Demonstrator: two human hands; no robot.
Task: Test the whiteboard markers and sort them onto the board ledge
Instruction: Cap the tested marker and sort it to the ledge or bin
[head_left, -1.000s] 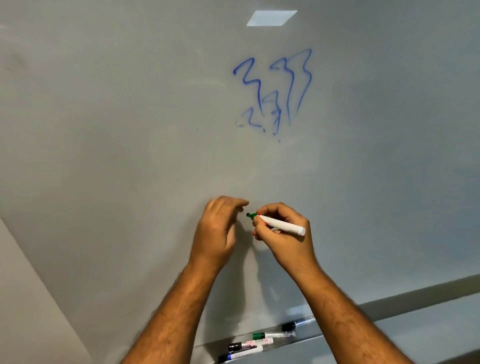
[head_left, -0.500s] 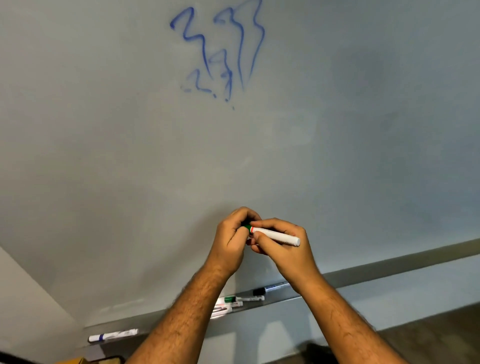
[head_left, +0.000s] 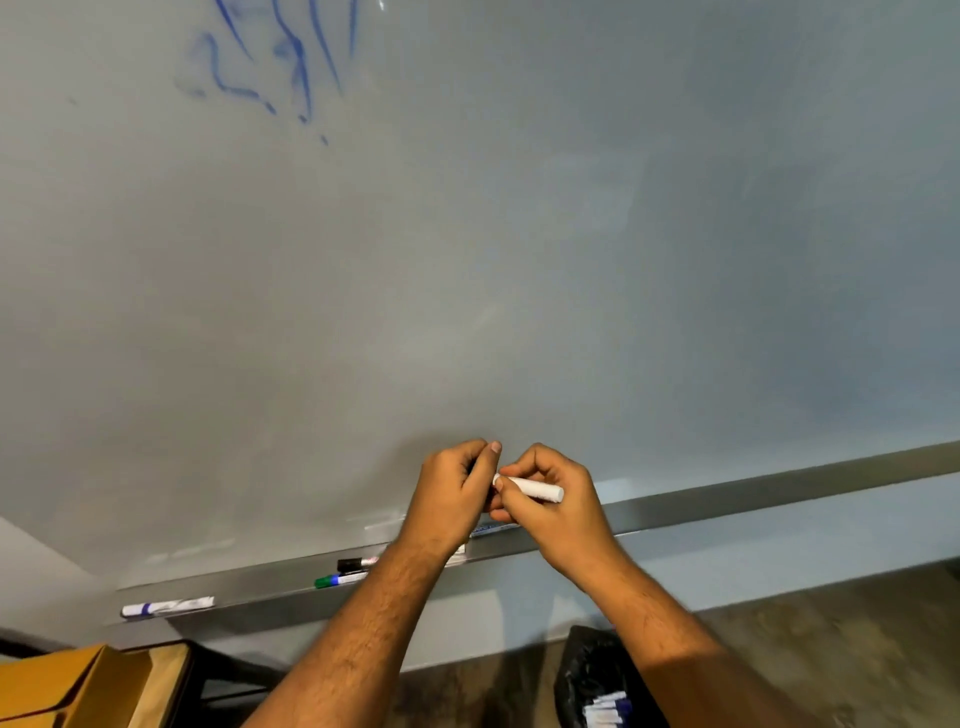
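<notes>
A white-barrelled marker (head_left: 535, 488) is held by my right hand (head_left: 550, 499) just above the board ledge (head_left: 727, 499). My left hand (head_left: 457, 493) is closed over the marker's tip end, so the green cap is hidden inside the fingers. On the ledge lie a blue-banded marker (head_left: 166, 606) at the far left, a green-capped marker (head_left: 340, 579) and a black-capped marker (head_left: 358, 563), with more partly hidden behind my left wrist. Blue scribbles (head_left: 280, 67) mark the whiteboard at top left.
A black bin (head_left: 587, 675) lined with a bag holds several discarded markers below my right forearm. A cardboard box (head_left: 62, 686) sits on a wooden surface at bottom left. The floor shows at bottom right.
The view has tilted down, so the scribbles slid up and the ledge, bin and box came in. My left hand has closed over the marker's green end, which is no longer visible.
</notes>
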